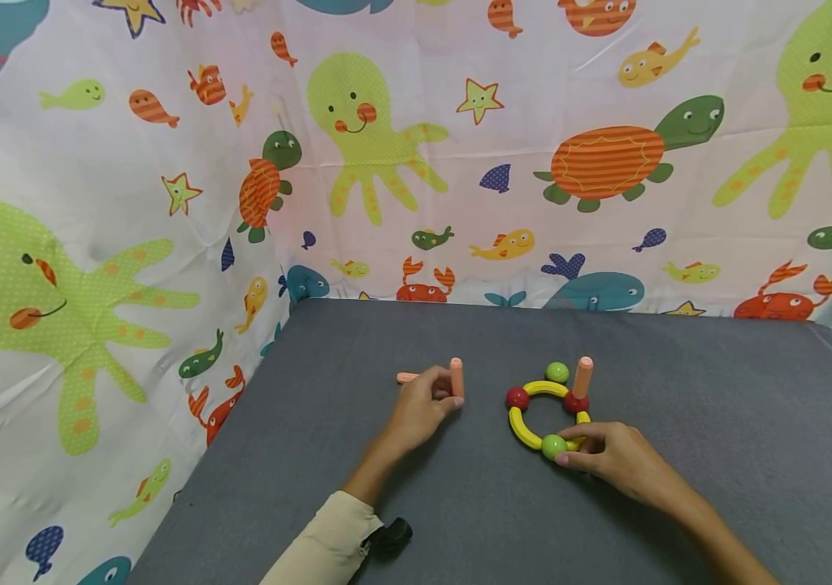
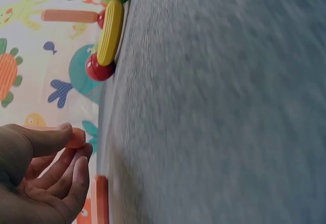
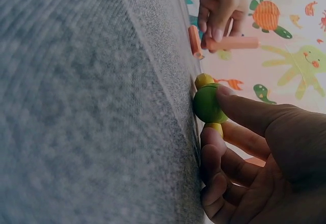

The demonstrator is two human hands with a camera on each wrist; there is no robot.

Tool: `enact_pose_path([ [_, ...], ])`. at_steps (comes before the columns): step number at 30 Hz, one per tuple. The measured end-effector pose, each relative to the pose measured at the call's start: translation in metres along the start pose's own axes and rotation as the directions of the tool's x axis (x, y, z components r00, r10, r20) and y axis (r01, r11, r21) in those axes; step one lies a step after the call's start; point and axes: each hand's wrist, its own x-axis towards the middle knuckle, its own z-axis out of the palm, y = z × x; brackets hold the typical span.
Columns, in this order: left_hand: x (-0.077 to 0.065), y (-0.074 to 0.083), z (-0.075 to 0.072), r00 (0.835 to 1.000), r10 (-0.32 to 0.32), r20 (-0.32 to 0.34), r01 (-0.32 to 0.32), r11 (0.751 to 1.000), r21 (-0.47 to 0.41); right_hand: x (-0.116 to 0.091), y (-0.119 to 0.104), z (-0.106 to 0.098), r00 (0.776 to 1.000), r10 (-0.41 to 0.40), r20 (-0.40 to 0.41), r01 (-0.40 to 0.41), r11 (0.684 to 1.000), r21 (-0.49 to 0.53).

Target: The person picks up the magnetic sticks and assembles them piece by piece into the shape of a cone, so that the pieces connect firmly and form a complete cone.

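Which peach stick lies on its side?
The flat stick partly behind the left hand; the held stick and red ball's stick both stand upright.

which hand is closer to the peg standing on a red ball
Right. The right hand grips the ring just in front of that peg; the left hand is farther off, to the peg's left.

On my feed I see a curtained-off corner, home or studio unclear: grey table (image 1: 489, 520) against sea-creature-printed fabric (image 1: 416, 81).
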Motion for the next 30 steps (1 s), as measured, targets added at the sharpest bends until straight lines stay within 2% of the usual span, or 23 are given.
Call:
enact_pose_path([
  [7, 0.009, 0.01, 0.018, 0.999, 0.022, 0.026, -0.021, 0.999, -0.026, 0.001, 0.001, 0.0, 1.0, -0.01, -0.004, 0.01, 1.0, -0.001],
  [14, 0.017, 0.019, 0.036, 0.997, 0.044, 0.059, -0.042, 0.998, -0.048, 0.001, 0.0, 0.001, 1.0, 0.014, -0.004, -0.014, 1.0, -0.005],
  [23, 0.029, 0.036, 0.053, 0.997, 0.05, 0.062, -0.047, 0.998, -0.041, 0.0, 0.0, 0.001, 1.0, 0.019, 0.002, -0.019, 1.0, 0.003],
  [30, 0.033, 0.04, 0.062, 0.996, 0.073, 0.052, -0.071, 0.997, -0.044, 0.0, 0.002, 0.001, 1.0, -0.003, -0.001, 0.003, 1.0, 0.012],
])
